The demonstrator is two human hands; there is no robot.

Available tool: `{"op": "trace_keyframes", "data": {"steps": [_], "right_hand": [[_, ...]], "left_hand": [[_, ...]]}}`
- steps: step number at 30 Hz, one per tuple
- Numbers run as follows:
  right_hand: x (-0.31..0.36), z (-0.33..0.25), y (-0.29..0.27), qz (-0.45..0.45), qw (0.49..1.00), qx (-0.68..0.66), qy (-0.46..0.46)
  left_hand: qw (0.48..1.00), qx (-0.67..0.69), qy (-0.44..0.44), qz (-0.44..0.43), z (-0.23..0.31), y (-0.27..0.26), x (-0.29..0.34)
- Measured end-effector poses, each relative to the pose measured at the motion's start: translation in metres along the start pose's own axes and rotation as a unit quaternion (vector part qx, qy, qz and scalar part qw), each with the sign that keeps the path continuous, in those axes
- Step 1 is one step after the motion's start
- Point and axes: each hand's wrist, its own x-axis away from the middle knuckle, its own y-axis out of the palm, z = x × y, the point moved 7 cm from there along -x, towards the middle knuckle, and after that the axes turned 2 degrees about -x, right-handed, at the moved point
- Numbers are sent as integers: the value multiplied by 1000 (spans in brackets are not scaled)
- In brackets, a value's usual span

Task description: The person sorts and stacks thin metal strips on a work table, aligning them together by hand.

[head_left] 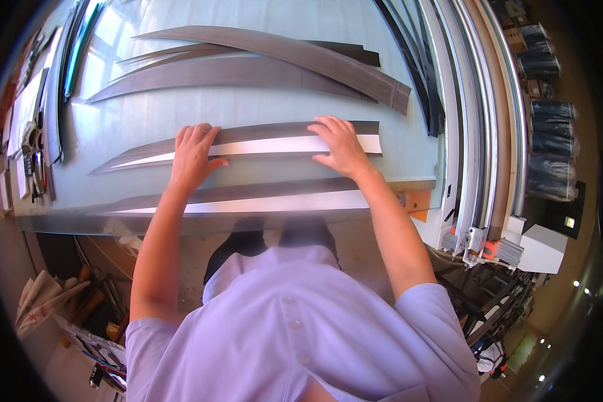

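A long tapered strip (261,143), dark grey with a white band, lies crosswise on the pale table, its point to the left. Near its left part, my left hand (195,155) spans it, fingers curled at the far edge and thumb at the near edge. My right hand (342,146) holds the right part the same way, thumb apart from the fingers. What the fingertips do under the edge is hidden. Closer to me, a second grey and white strip (261,201) lies along the table's front edge, partly behind my right forearm.
Several dark grey curved strips (248,74) overlap at the far side of the pale table (67,191). Long metal rails (472,120) run along its right side, beside black strips (419,74). Scissors and other tools (33,144) lie at the left edge. Wrapped dark rolls (551,137) stand far right.
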Motion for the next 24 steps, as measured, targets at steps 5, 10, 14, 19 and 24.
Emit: {"op": "trace_keyframes", "data": {"steps": [5,10,14,19,24], "right_hand": [[38,-37,-17,1,1000,1,3],[90,-69,20,-46,999,-9,23],[96,-70,29,-52,998,-1,29],[108,-60,18,32,997,-18,73],[191,11,19,215,912,-48,347]], "left_hand": [[999,28,26,1,27,-33,39],[999,25,4,-47,39,-21,104],[998,13,-1,-58,39,-7,114],[998,19,9,-51,39,-5,110],[998,34,14,-59,39,-4,109]]}}
